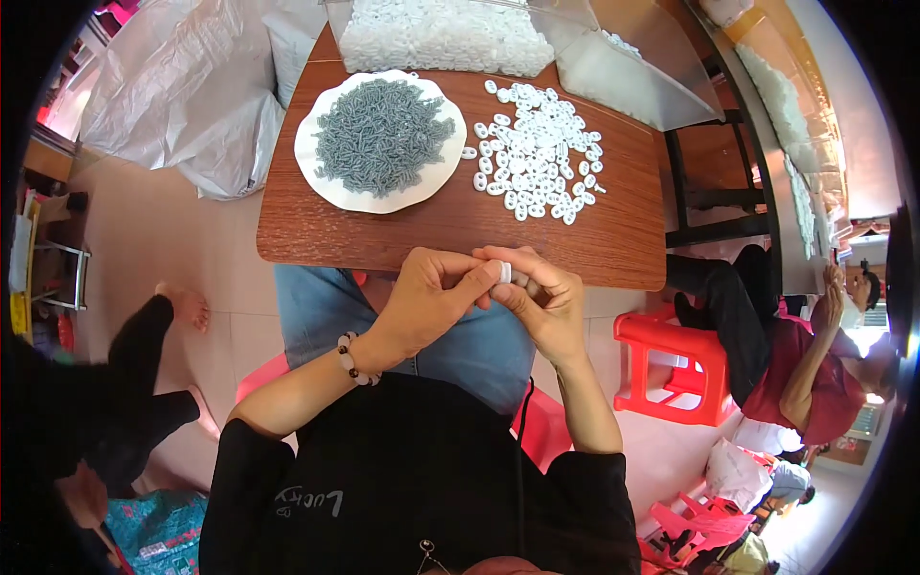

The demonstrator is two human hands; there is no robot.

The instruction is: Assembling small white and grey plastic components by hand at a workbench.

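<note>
Just past the table's front edge, my left hand [431,297] and my right hand [548,299] meet with their fingertips closed. Pinched between them is a small white plastic piece [505,272], mostly covered by the fingers. Beyond my left hand, a white scalloped plate [316,177] holds a heap of small grey springs [381,134]. Farther right, many flat oval white plastic pieces with two holes [537,158] lie loose on the brown wooden table [383,235].
At the table's far side stands a clear bin [565,19] of white parts, with another clear container [632,81] beside it. A large pale sack [182,96] sits to the left. On the right are a red stool [676,364] and a seated person [815,364].
</note>
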